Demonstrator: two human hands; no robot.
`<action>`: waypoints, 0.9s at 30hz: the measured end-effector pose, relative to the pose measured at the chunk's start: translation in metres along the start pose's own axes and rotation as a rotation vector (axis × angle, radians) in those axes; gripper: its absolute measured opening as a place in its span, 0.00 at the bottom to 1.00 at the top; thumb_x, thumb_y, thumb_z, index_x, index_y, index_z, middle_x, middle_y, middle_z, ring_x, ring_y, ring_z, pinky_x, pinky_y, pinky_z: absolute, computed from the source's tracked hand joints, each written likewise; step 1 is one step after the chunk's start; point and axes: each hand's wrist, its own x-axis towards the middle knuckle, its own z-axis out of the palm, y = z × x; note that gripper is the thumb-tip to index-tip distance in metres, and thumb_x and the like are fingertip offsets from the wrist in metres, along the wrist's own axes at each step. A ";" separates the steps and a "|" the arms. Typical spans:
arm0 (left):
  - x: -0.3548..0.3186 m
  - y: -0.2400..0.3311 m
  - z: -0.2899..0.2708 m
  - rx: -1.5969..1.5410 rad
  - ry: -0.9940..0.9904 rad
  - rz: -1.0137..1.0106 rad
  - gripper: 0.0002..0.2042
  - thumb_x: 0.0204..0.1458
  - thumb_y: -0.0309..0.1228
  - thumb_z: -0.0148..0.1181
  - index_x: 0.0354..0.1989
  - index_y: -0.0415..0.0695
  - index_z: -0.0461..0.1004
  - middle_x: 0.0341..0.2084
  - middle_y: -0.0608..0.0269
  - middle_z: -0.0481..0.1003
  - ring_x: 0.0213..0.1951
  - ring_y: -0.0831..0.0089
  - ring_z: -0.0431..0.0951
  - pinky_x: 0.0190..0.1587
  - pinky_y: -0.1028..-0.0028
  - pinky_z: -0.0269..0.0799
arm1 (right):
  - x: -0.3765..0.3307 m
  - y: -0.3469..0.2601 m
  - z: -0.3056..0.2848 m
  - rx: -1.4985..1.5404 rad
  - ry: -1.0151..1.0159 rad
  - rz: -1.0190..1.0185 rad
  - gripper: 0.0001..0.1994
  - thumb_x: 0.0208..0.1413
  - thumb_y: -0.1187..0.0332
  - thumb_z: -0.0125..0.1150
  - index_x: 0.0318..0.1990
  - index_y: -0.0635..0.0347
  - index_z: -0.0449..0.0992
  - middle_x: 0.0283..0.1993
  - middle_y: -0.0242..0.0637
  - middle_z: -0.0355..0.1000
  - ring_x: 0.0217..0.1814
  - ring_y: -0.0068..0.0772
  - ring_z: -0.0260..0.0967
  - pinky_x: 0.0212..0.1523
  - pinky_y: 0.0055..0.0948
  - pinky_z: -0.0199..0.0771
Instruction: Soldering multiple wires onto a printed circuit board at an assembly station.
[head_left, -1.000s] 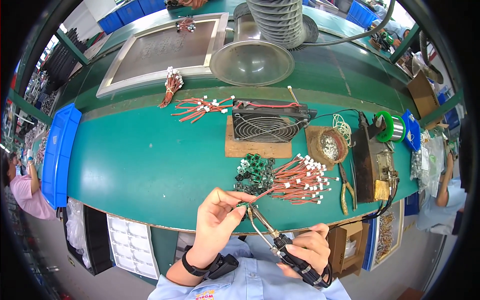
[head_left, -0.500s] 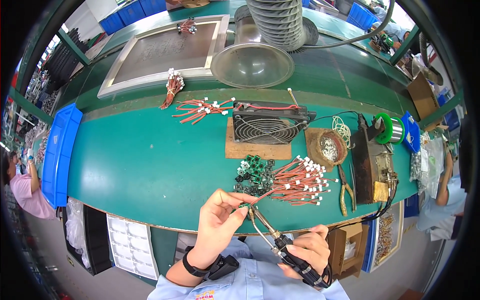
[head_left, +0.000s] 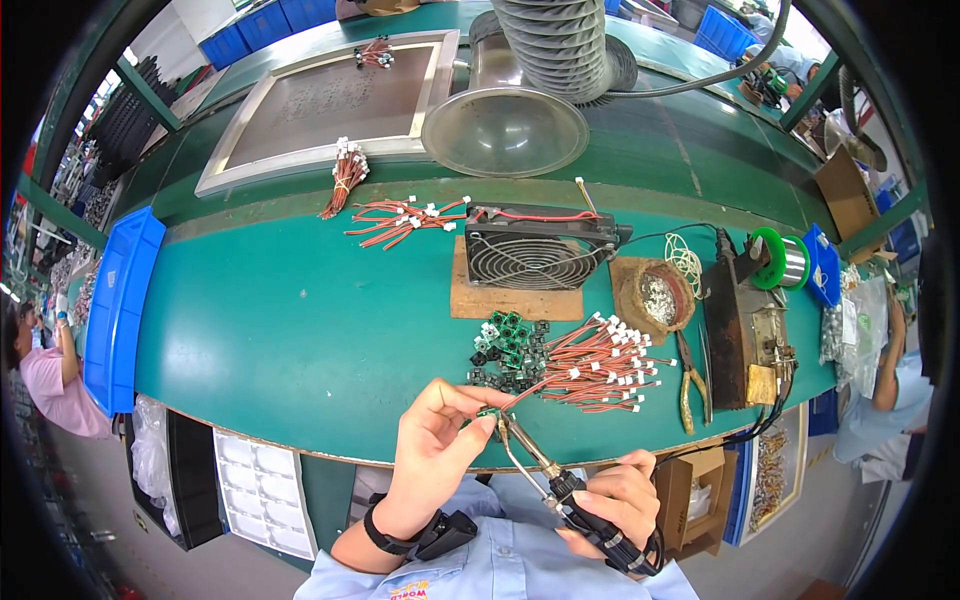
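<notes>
Soldering iron (head_left: 566,485) sits gripped in the right hand (head_left: 622,500); the left hand (head_left: 435,445) pinches a green circuit board (head_left: 488,411) near its tip. I'd hold both steady, touching lightly.

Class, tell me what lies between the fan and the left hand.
In the head view, the front of a brown pad and then a pile of green and black parts lie between the fan and the left hand.

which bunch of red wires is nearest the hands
The large spread-out pile, just right of the small circuit boards; the other bunches lie farther back, left of the fan.
</notes>
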 end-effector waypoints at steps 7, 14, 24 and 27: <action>0.000 0.003 0.004 0.006 0.051 -0.028 0.06 0.49 0.19 0.53 0.30 0.41 0.62 0.39 0.47 0.74 0.42 0.69 0.73 0.47 0.70 0.67 | 0.001 0.000 0.001 -0.011 -0.005 -0.018 0.22 0.35 0.61 0.71 0.40 0.53 0.73 0.25 0.30 0.71 0.26 0.28 0.67 0.45 0.38 0.55; -0.001 0.003 0.004 0.015 0.046 -0.010 0.06 0.49 0.19 0.52 0.31 0.41 0.62 0.39 0.48 0.74 0.42 0.70 0.73 0.47 0.70 0.67 | 0.002 -0.003 0.001 -0.012 0.003 0.036 0.21 0.31 0.65 0.71 0.39 0.49 0.77 0.29 0.24 0.71 0.27 0.22 0.68 0.46 0.31 0.56; -0.001 0.005 0.006 -0.020 0.071 -0.023 0.05 0.49 0.18 0.51 0.31 0.40 0.62 0.39 0.47 0.74 0.42 0.69 0.73 0.47 0.70 0.67 | -0.002 -0.004 0.002 -0.031 0.017 0.011 0.20 0.32 0.64 0.72 0.38 0.48 0.77 0.30 0.24 0.72 0.27 0.22 0.69 0.46 0.31 0.56; 0.000 0.005 0.007 -0.017 0.083 -0.025 0.06 0.49 0.18 0.51 0.31 0.40 0.62 0.39 0.46 0.74 0.42 0.69 0.73 0.48 0.70 0.66 | -0.002 -0.004 0.002 -0.035 0.011 0.012 0.20 0.32 0.63 0.72 0.38 0.48 0.77 0.29 0.24 0.72 0.27 0.22 0.69 0.45 0.30 0.56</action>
